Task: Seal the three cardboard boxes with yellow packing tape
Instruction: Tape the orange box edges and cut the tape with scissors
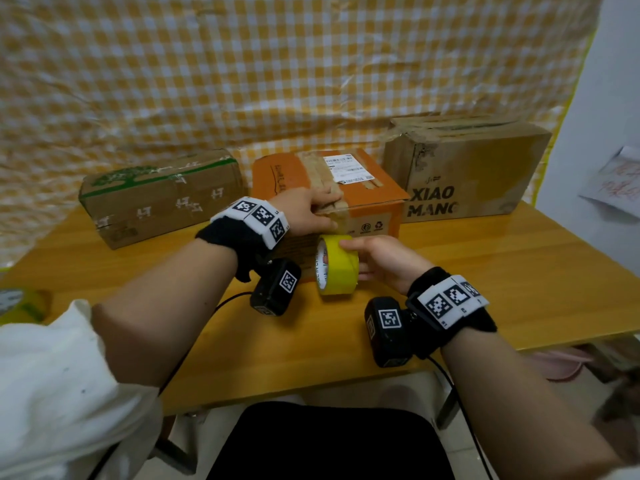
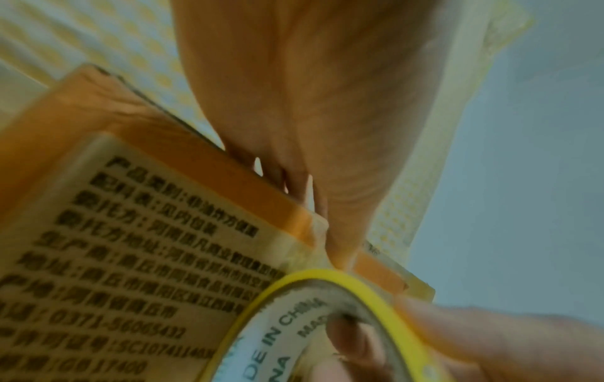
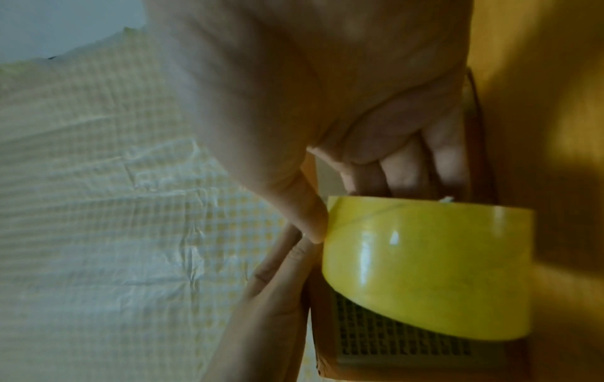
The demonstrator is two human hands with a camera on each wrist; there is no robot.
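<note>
Three cardboard boxes stand in a row on the wooden table (image 1: 485, 289): a plain one with green print (image 1: 162, 195) at the left, an orange one (image 1: 367, 188) in the middle, and a tall one printed XIAO MANG (image 1: 467, 168) at the right. My left hand (image 1: 311, 209) presses on the orange box's top front edge, fingers laid over old brown tape. My right hand (image 1: 377, 261) grips the yellow tape roll (image 1: 337, 268) against the box's front face. In the wrist views the roll (image 3: 425, 271) covers the printed panel (image 2: 147, 258), with a finger in the roll's core (image 2: 346, 336).
A yellow-and-white checkered sheet hangs behind the boxes. Something round and blurred, maybe another tape roll (image 1: 17, 306), lies at the table's far left edge. A black cable runs over the table's front edge near my left arm. Papers hang on the right wall.
</note>
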